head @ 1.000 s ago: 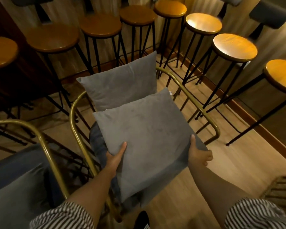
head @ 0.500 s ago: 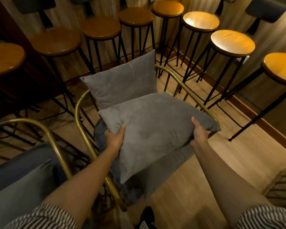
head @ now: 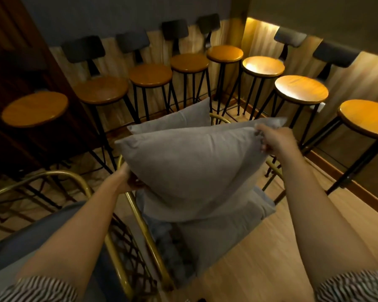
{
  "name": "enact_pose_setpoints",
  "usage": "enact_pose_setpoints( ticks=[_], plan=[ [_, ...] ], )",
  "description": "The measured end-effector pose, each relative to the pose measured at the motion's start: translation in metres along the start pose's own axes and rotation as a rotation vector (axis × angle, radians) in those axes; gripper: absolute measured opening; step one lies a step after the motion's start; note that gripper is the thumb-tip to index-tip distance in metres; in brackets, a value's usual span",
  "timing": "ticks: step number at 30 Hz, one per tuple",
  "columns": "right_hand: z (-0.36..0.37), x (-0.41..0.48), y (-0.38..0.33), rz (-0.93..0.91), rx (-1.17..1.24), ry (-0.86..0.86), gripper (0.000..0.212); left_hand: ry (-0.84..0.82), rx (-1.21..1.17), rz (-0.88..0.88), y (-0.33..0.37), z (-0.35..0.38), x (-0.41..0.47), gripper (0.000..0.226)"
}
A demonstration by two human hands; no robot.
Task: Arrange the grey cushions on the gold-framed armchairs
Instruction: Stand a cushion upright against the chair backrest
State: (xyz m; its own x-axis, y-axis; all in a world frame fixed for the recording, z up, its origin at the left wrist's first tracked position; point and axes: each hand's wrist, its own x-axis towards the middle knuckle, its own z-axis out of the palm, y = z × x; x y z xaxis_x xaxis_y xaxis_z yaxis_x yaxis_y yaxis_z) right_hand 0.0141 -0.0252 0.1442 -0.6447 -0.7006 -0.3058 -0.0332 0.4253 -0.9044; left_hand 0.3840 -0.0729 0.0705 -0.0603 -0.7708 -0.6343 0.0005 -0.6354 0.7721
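I hold a grey cushion (head: 190,168) lifted above the seat of a gold-framed armchair (head: 140,216). My left hand (head: 127,182) grips its lower left edge, partly hidden under the fabric. My right hand (head: 273,138) pinches its upper right corner. A second grey cushion (head: 183,118) leans upright against the chair's back, behind the one I hold. The chair's grey seat pad (head: 223,234) shows below. A second gold-framed armchair (head: 59,177) with a grey cushion (head: 31,243) stands at the lower left.
Wooden-topped bar stools (head: 150,75) on black metal legs ring the armchair along the back wall and right side, the nearest one (head: 364,118) at the far right. Light wooden floor (head: 271,258) lies to the right of the chair.
Both hands have raised the cushion off the seat and tilted it upright. My right hand slid from its side edge up to the top right corner. The view has tipped upward.
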Motion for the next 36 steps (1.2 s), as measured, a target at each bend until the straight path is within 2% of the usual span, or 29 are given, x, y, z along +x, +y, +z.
enact_pose_setpoints(
  ticks=[2, 4, 5, 7, 9, 13, 16, 18, 21, 24, 30, 32, 34, 36],
  plan=[
    [0.01, 0.0, 0.028, 0.025, -0.144, -0.027, 0.051, 0.06, -0.112, -0.01, -0.021, -0.005, 0.011, 0.059],
    [0.019, -0.004, 0.063, 0.041, -0.247, -0.073, 0.084, 0.148, -0.275, 0.064, -0.043, 0.0, 0.008, 0.079],
    [0.023, -0.008, 0.077, 0.053, -0.218, -0.135, 0.1, 0.189, -0.38, 0.095, -0.05, 0.002, 0.008, 0.09],
    [0.031, -0.015, 0.091, 0.053, -0.074, -0.253, 0.114, 0.295, -0.504, 0.162, -0.059, 0.008, 0.003, 0.099],
    [0.041, -0.019, 0.088, -0.013, -0.01, -0.293, 0.111, 0.344, -0.448, 0.23, -0.063, 0.008, -0.002, 0.098],
    [0.065, -0.025, 0.056, -0.157, -0.001, -0.31, 0.1, 0.386, -0.304, 0.342, -0.042, -0.014, -0.01, 0.08],
    [0.081, -0.036, 0.017, -0.277, 0.045, -0.387, 0.099, 0.398, -0.367, 0.342, -0.012, -0.052, -0.015, 0.105],
    [0.1, -0.049, -0.016, -0.384, 0.081, -0.459, 0.085, 0.424, -0.43, 0.339, 0.006, -0.081, -0.025, 0.115],
    [0.141, -0.075, -0.077, -0.57, 0.068, -0.502, 0.063, 0.499, -0.524, 0.386, 0.034, -0.122, -0.048, 0.115],
    [0.186, -0.109, -0.126, -0.703, 0.052, -0.511, 0.061, 0.532, -0.553, 0.469, 0.054, -0.171, -0.072, 0.106],
    [0.297, -0.2, -0.143, -0.692, 0.145, -0.601, 0.059, 0.534, -0.492, 0.709, 0.07, -0.309, -0.128, 0.093],
    [0.341, -0.229, -0.129, -0.652, 0.15, -0.639, 0.06, 0.551, -0.399, 0.68, 0.067, -0.363, -0.146, 0.102],
    [0.387, -0.258, -0.112, -0.621, 0.176, -0.685, 0.061, 0.563, -0.214, 0.577, 0.058, -0.418, -0.158, 0.109],
    [0.436, -0.283, -0.092, -0.588, 0.199, -0.719, 0.062, 0.566, -0.029, 0.479, 0.051, -0.469, -0.163, 0.086]
  ],
)
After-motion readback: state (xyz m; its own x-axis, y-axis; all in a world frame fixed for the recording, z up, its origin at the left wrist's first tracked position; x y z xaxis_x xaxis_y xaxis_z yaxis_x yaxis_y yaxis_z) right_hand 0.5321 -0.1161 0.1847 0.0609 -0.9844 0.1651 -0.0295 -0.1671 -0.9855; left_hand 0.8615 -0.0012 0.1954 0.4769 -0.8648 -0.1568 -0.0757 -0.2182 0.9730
